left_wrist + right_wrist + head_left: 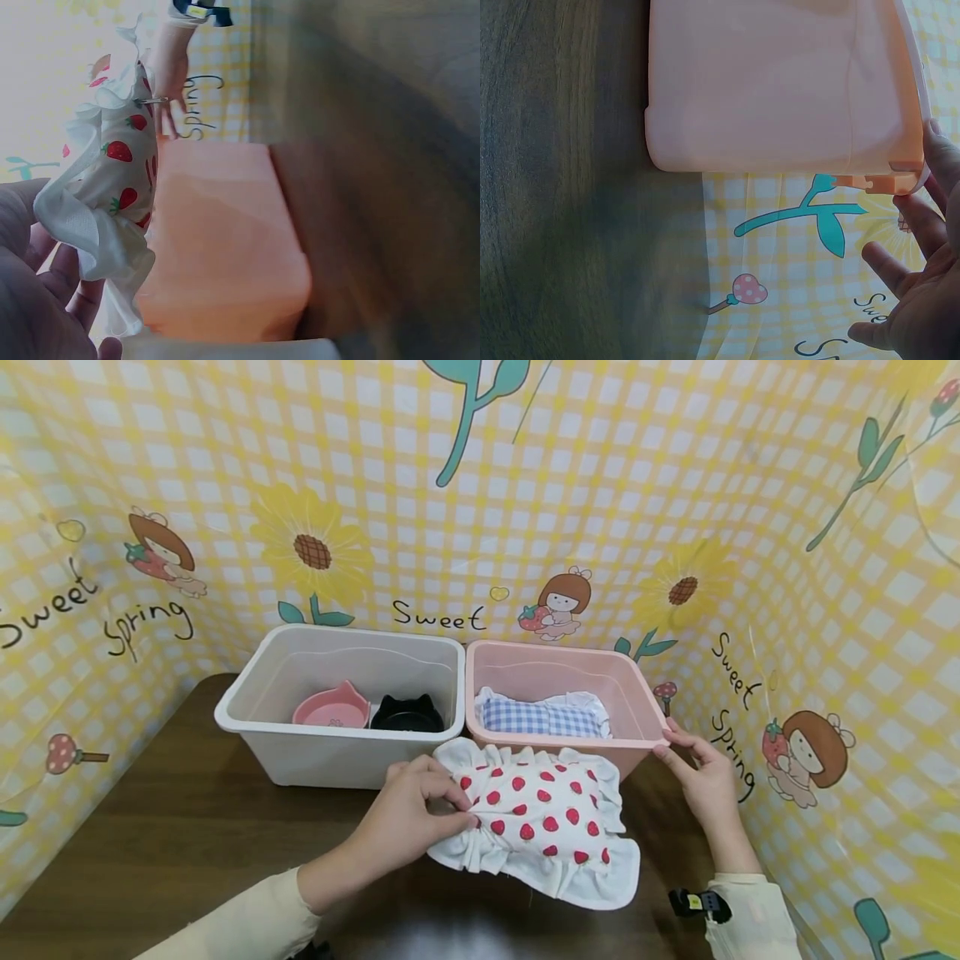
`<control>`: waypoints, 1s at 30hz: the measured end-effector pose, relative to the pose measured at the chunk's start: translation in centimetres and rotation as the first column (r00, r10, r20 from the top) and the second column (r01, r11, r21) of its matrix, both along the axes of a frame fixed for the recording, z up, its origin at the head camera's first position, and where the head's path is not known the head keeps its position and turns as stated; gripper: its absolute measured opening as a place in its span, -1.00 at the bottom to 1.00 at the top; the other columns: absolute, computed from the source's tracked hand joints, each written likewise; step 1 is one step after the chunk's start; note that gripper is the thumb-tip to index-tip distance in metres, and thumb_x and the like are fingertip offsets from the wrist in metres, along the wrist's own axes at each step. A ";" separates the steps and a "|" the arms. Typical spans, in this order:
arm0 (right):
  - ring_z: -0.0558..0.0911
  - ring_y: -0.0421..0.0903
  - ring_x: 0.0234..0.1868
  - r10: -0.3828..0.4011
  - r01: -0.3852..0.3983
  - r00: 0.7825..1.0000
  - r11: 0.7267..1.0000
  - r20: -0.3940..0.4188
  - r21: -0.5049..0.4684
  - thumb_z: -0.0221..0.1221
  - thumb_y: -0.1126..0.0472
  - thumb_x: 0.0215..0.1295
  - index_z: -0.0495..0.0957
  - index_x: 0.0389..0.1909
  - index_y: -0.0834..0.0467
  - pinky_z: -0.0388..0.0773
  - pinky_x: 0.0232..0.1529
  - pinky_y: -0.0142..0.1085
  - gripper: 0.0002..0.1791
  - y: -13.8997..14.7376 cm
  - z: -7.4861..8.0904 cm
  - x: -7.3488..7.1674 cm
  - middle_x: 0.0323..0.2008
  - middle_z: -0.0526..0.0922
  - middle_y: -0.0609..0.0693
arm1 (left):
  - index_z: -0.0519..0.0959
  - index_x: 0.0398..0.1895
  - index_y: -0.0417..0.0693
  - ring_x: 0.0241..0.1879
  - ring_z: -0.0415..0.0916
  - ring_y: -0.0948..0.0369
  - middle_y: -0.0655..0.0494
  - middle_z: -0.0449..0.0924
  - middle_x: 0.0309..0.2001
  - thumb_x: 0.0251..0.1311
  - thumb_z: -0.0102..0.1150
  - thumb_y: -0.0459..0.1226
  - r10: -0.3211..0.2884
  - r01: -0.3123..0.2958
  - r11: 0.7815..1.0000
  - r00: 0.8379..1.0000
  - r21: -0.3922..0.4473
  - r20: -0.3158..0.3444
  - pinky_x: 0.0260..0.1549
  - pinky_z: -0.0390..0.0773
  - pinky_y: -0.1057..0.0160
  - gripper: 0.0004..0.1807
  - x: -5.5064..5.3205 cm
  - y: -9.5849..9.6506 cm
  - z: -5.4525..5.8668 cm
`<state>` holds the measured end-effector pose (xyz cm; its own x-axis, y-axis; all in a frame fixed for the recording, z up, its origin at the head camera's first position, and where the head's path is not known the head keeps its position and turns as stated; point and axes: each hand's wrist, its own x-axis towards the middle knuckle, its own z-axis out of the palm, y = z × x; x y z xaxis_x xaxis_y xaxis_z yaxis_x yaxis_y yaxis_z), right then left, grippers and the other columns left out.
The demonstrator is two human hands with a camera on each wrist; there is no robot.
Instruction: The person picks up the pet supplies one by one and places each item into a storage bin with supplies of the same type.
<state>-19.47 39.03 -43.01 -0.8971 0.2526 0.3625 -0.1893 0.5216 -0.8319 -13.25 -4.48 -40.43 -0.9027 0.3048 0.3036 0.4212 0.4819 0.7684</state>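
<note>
My left hand [408, 810] pinches the left edge of a small white pillow [540, 810] with a ruffled border and a red strawberry print. The pillow is held up in front of the pink bin [566, 742], overlapping its front wall in the head view. In the left wrist view the pillow [120, 172] appears side-on, the bin's outer wall beyond it. At the bin's front right corner, my right hand [701, 772] grips the rim between thumb and fingers; the right wrist view shows its other fingers spread away. Inside the pink bin lies a blue-and-white checked pillow [543, 717] with white ruffles.
A light grey bin [337, 731] stands against the pink bin's left side. It holds a pink bowl [330, 706] and a black cat-eared bowl [407, 714]. Both bins stand on a dark wooden table [165, 835], with a yellow checked cloth [420, 552] hanging behind and at the sides.
</note>
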 end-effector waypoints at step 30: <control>0.52 -0.20 0.37 -0.025 0.025 0.998 1.000 0.058 0.007 0.40 -0.01 0.29 0.68 0.13 0.16 0.37 0.38 -0.36 -0.52 0.1 0.0 0.0 0.31 0.58 -0.05 | 0.77 -0.49 0.31 -0.16 0.42 0.30 0.37 0.58 -0.31 0.02 0.60 -0.14 0.014 -0.008 1.000 0.982 0.030 -0.190 0.15 0.13 -0.05 -0.87 -4.8 0.0 7.5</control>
<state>-19.52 39.09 -43.05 -0.9101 0.2730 0.3118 -0.1279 0.5307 -0.8379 -18.02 -4.51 -32.96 -0.8311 0.2835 0.4785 0.5555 0.4658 0.6888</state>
